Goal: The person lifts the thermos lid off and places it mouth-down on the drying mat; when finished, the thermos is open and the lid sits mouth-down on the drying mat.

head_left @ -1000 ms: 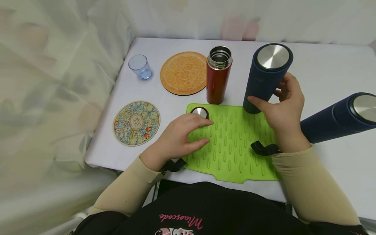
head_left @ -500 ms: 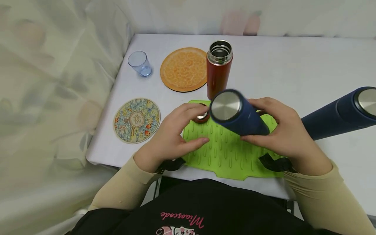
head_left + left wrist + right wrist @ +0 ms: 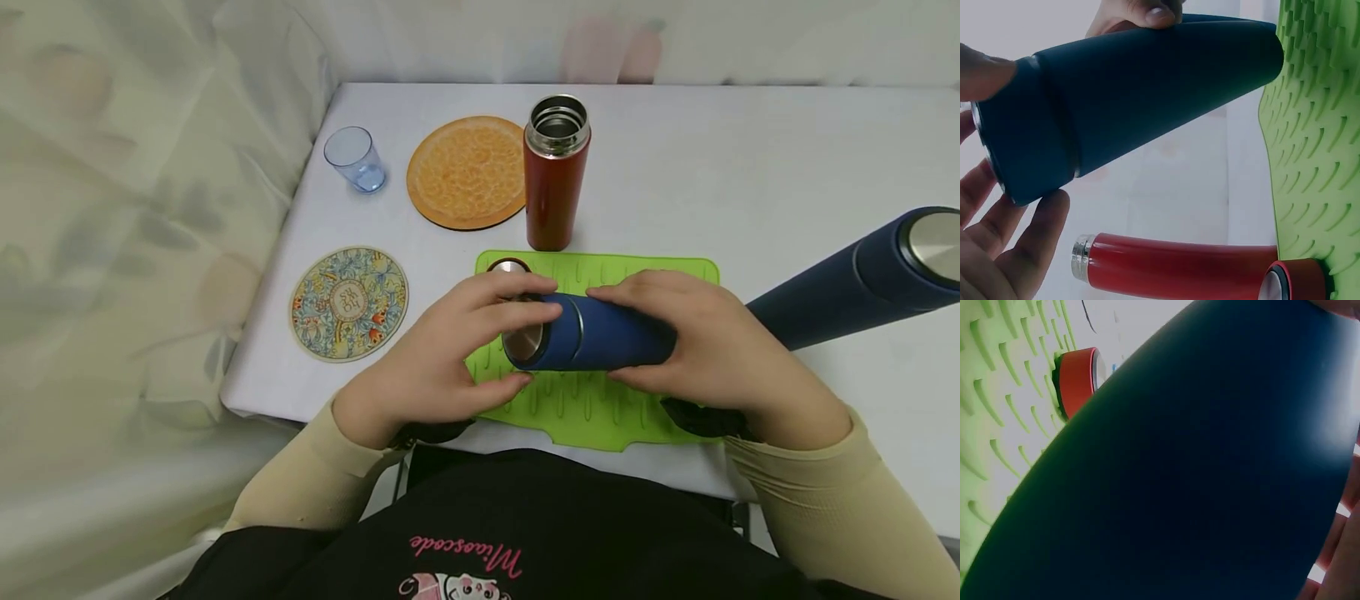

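Note:
My right hand (image 3: 697, 342) grips a dark blue thermos (image 3: 618, 333) around its body. The thermos is tilted over a green mat (image 3: 592, 417), its steel-topped lid toward my left hand (image 3: 457, 342). The left fingers and thumb sit around that lid (image 3: 1025, 131), fingertips at its edge in the left wrist view. A red thermos (image 3: 555, 196) stands upright behind the mat, its steel mouth uncovered. Its small red lid (image 3: 510, 266) rests on the mat's far left corner, partly behind my left fingers; the right wrist view also shows this red lid (image 3: 1077, 381).
A second blue thermos (image 3: 847, 283) stands to the right, beyond my right wrist. On the left are a clear bluish glass (image 3: 356, 162), an orange round mat (image 3: 465, 175) and a patterned round coaster (image 3: 349, 305). A curtain (image 3: 150, 250) hangs along the table's left side.
My right hand has brought the blue thermos from the mat's back right to the middle, tipping its lid leftward. My left hand has come onto the lid.

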Tool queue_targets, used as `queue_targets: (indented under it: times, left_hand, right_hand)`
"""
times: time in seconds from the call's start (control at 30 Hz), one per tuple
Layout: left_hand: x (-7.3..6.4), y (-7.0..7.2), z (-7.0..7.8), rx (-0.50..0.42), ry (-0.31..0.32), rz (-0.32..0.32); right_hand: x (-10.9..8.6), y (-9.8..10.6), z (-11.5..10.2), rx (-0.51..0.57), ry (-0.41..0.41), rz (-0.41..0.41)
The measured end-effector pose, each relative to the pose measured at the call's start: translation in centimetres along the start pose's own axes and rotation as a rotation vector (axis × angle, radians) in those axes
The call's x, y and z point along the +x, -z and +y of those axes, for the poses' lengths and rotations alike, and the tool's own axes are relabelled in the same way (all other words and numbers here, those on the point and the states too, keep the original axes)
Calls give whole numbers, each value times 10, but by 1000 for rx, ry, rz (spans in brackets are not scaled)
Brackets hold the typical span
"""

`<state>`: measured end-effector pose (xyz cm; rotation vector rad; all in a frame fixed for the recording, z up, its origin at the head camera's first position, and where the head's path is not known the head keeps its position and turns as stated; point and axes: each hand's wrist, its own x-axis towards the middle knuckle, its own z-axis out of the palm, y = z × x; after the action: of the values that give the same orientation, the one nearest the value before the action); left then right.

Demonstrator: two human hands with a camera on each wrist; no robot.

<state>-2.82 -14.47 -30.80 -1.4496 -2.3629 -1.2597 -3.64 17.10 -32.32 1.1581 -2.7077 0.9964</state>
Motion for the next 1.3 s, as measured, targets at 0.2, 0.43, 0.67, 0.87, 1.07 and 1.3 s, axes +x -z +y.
queue_targets:
  times: [0.2,0.43,0.67,0.87,1.07,1.3]
  left_hand:
    - [0,0,1,52,10,3]
    - [-3,-3,1,231,264,19]
    - [-7,0,-5,192,125,-85]
    - [-6,4,-6,150,-34,-63]
    - [-2,8,-3,66,-11,-10]
    - [5,7,0,125,147,87]
  right_hand:
    - [-1,0,-3,-31,6,13]
    - [-4,-7,-3,-113,127,137]
    - [-5,-11,2,-109,117,170]
    - [-6,-13,4,-34,56,151]
    - [-6,-14,6,90,50,99]
    - [-5,-17,6,171,46,71]
